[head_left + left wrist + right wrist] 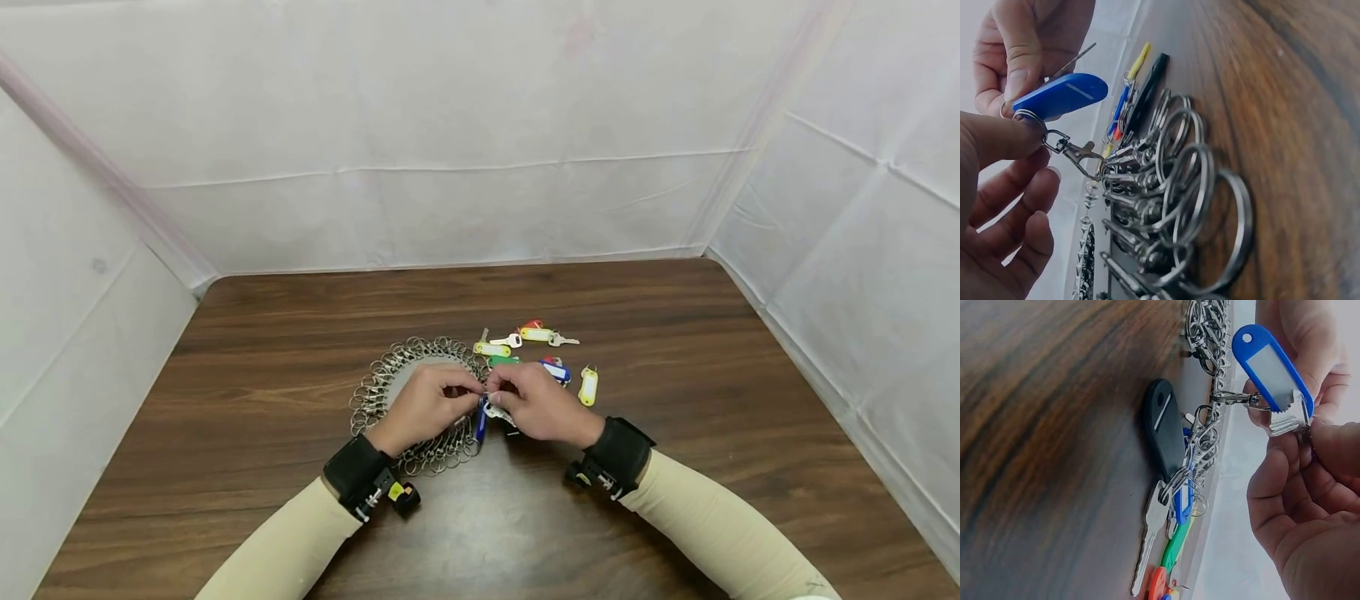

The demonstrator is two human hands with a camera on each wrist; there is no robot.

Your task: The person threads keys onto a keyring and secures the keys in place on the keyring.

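The left hand pinches a small steel split ring clipped to a metal clasp; just beside it, the right hand grips the blue plastic key tag and silver key above the brown wooden bench.

My wooden table fills the lower half of the frame, with white sheeting closing it in across the top and down both sides. Just right of centre lie loose tagged keys: a yellow tag furthest right, a yellow-and-red tag above it, a yellow-green tag to the left. In the right wrist view, a black tag sits left of centre.
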